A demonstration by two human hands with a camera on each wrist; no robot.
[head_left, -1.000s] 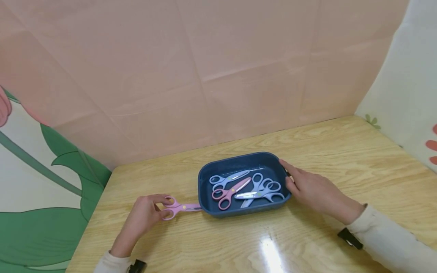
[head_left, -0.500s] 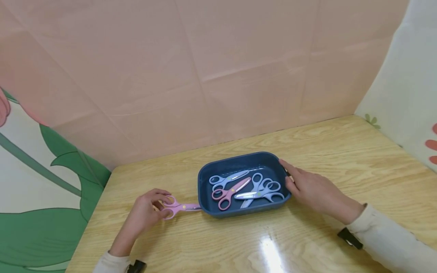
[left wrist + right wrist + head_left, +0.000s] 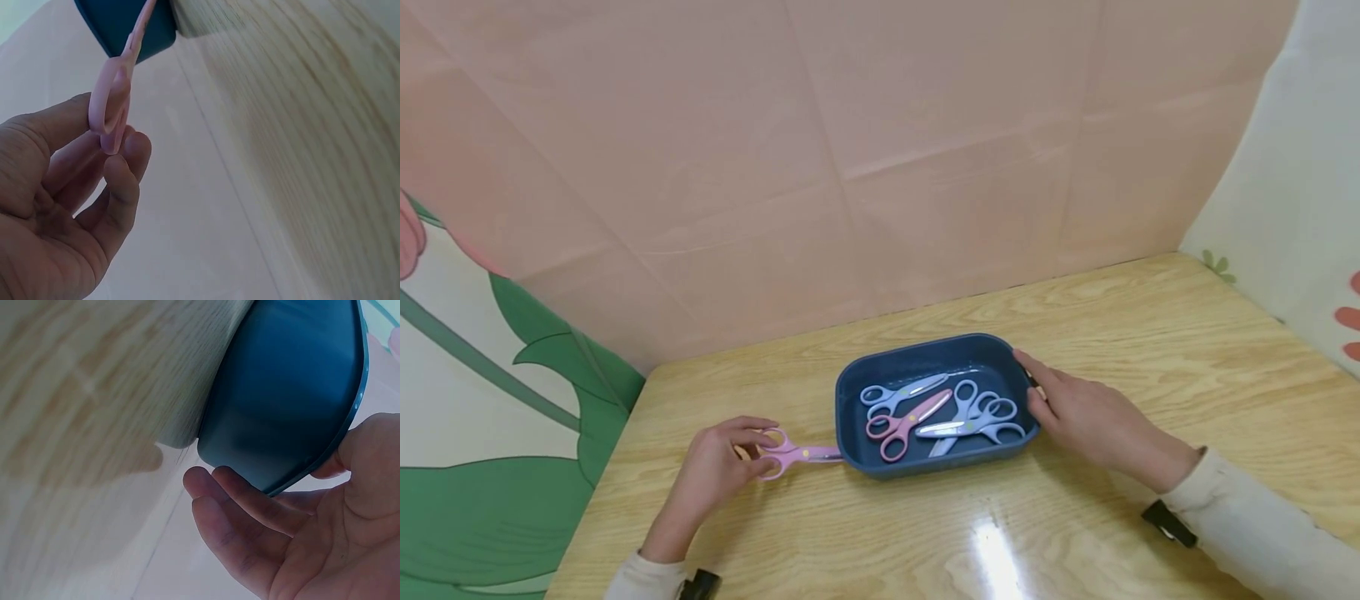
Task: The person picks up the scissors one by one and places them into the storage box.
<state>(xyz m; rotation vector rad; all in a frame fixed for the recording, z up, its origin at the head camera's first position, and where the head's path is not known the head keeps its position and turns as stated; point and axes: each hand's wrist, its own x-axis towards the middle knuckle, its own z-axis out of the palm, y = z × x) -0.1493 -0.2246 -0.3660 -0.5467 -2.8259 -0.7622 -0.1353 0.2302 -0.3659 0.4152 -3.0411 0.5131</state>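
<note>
My left hand pinches a pair of light pink scissors by the finger loops, left of a dark blue bin. The blades point right, and their tips meet the bin's left end in the head view. In the left wrist view, thumb and fingers hold the pink loops from both sides. My right hand grips the bin's right end, with the thumb by the rim and fingers along the outer wall in the right wrist view. Inside lie darker pink scissors and several light blue scissors.
The bin stands on a wood-grain table. A pale pink sheet rises behind the table's back edge. Printed panels with a green leaf pattern on the left and red petals on the right flank it.
The left hand's fingers have shifted slightly on the scissors' loops, and the scissors sit a touch higher. The right hand and the bin have stayed in place.
</note>
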